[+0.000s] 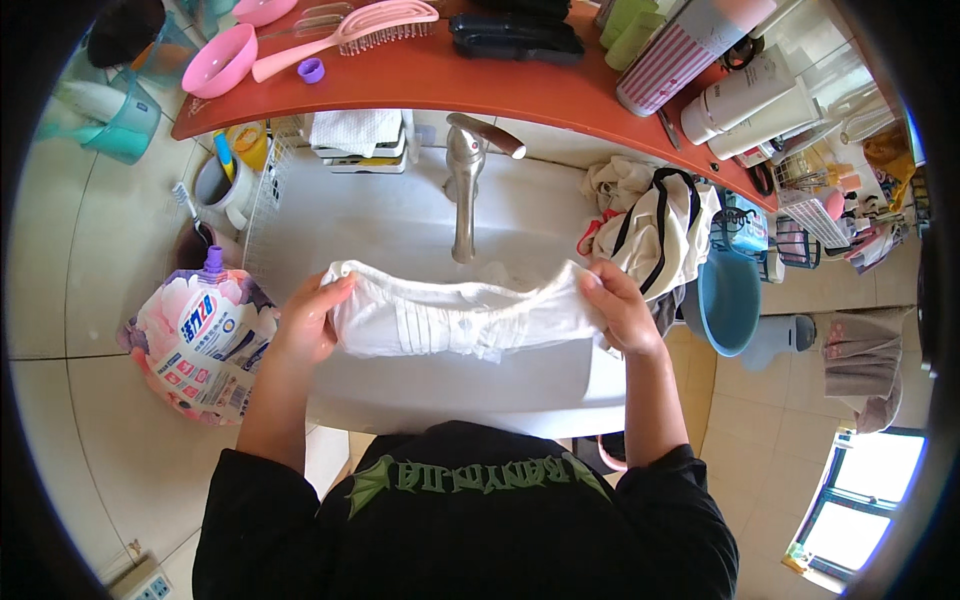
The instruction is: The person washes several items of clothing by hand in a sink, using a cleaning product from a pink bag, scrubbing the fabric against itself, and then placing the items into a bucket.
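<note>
Holding the garment (460, 325) above the sink (350, 215), you pinch one end in your left hand (311, 318) and the other in your right hand (622, 308), apparently so that it spreads between them, near the tap (466, 190).

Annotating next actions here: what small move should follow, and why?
Probably lower the white garment into the sink: the left grip and right grip hold it spread by its two ends over the sink, and the faucet stands just beyond it.
</note>
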`<state>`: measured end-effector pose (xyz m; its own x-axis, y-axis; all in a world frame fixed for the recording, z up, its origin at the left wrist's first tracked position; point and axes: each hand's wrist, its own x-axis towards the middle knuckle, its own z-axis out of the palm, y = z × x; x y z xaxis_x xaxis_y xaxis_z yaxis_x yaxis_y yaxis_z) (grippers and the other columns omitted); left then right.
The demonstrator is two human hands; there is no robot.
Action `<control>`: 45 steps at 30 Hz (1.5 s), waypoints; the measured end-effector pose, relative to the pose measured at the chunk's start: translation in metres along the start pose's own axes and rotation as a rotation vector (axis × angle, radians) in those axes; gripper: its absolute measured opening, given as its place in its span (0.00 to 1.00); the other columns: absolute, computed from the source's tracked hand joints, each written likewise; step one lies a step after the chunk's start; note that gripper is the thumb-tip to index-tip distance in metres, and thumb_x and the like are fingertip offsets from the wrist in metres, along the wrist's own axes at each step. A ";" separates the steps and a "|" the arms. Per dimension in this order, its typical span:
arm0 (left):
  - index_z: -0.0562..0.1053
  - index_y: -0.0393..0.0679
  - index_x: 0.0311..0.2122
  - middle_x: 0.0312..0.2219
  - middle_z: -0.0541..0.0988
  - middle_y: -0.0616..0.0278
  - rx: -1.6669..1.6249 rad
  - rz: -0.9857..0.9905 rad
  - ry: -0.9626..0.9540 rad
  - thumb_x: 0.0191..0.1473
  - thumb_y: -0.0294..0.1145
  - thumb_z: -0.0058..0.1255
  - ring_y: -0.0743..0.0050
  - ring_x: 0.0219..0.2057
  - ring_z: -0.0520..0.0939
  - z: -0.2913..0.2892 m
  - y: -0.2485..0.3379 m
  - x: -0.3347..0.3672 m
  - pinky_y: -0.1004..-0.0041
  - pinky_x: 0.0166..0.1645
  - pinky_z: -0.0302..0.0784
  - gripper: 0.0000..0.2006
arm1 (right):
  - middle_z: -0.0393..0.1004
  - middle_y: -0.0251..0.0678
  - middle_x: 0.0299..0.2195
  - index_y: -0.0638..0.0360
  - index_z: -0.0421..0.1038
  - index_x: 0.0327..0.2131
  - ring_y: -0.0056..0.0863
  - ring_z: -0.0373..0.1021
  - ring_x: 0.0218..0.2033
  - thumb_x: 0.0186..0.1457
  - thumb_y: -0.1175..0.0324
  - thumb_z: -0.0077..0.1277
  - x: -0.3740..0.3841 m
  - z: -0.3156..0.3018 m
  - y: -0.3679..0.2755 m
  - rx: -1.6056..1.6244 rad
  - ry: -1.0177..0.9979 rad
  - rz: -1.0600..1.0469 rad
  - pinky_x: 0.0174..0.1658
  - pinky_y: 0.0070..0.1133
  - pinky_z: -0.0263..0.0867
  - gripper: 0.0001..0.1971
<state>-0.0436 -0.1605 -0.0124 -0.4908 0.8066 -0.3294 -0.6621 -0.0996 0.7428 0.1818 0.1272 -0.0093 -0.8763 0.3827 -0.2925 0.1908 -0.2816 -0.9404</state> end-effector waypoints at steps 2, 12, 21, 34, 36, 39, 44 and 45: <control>0.66 0.35 0.42 0.36 0.73 0.59 0.044 -0.142 0.032 0.50 0.32 0.48 0.73 0.36 0.75 -0.011 -0.014 0.014 0.73 0.40 0.70 0.16 | 0.63 0.22 0.23 0.60 0.65 0.31 0.09 0.57 0.25 0.57 0.67 0.41 0.014 -0.005 0.013 -0.199 0.053 0.039 0.28 0.10 0.54 0.08; 0.71 0.39 0.35 0.27 0.74 0.66 0.456 -0.106 -0.082 0.51 0.36 0.49 0.80 0.30 0.73 -0.011 -0.032 0.040 0.78 0.36 0.68 0.11 | 0.68 0.32 0.36 0.61 0.61 0.43 0.24 0.65 0.40 0.54 0.57 0.44 0.028 0.018 0.051 0.556 0.083 0.137 0.46 0.21 0.60 0.19; 0.69 0.40 0.30 0.23 0.73 0.67 -0.191 0.111 0.229 0.54 0.38 0.44 0.82 0.27 0.73 0.042 -0.054 0.046 0.77 0.31 0.68 0.11 | 0.69 0.31 0.31 0.62 0.66 0.39 0.21 0.66 0.31 0.54 0.57 0.46 0.032 0.026 0.062 0.040 -0.025 0.190 0.35 0.19 0.63 0.18; 0.72 0.39 0.23 0.21 0.74 0.46 1.372 0.413 0.412 0.47 0.41 0.45 0.46 0.26 0.75 0.065 -0.155 0.071 0.58 0.31 0.70 0.14 | 0.66 0.37 0.41 0.55 0.63 0.41 0.35 0.63 0.42 0.57 0.53 0.27 0.052 0.107 0.159 1.072 -0.002 0.394 0.45 0.31 0.61 0.19; 0.72 0.38 0.23 0.20 0.74 0.46 1.436 0.362 0.270 0.48 0.42 0.44 0.46 0.25 0.75 0.074 -0.155 0.072 0.58 0.31 0.70 0.16 | 0.67 0.38 0.39 0.52 0.64 0.38 0.38 0.64 0.40 0.56 0.51 0.24 0.060 0.079 0.217 1.426 -0.430 0.121 0.44 0.33 0.61 0.20; 0.72 0.37 0.21 0.18 0.74 0.46 1.446 0.205 0.393 0.50 0.46 0.41 0.44 0.23 0.75 0.048 -0.141 0.077 0.56 0.30 0.70 0.20 | 0.68 0.36 0.39 0.54 0.62 0.42 0.31 0.67 0.39 0.56 0.55 0.26 0.042 0.131 0.138 0.887 0.199 0.577 0.42 0.30 0.64 0.19; 0.72 0.39 0.23 0.18 0.74 0.48 1.493 0.326 0.160 0.46 0.39 0.46 0.46 0.21 0.75 0.082 -0.172 0.057 0.55 0.26 0.70 0.13 | 0.68 0.37 0.39 0.53 0.62 0.44 0.31 0.67 0.38 0.57 0.56 0.28 0.051 0.108 0.195 1.106 -0.123 0.091 0.40 0.27 0.64 0.18; 0.72 0.39 0.23 0.18 0.74 0.48 1.486 0.410 0.108 0.46 0.39 0.46 0.46 0.21 0.75 0.090 -0.168 0.052 0.55 0.26 0.70 0.13 | 0.68 0.37 0.38 0.53 0.62 0.43 0.31 0.67 0.38 0.57 0.56 0.28 0.045 0.116 0.190 1.043 0.077 -0.024 0.40 0.27 0.64 0.18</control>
<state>0.0933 -0.0493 -0.1019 -0.5725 0.8187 0.0451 0.6328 0.4062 0.6593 0.1273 -0.0109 -0.1811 -0.8375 0.4427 -0.3202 -0.3344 -0.8788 -0.3403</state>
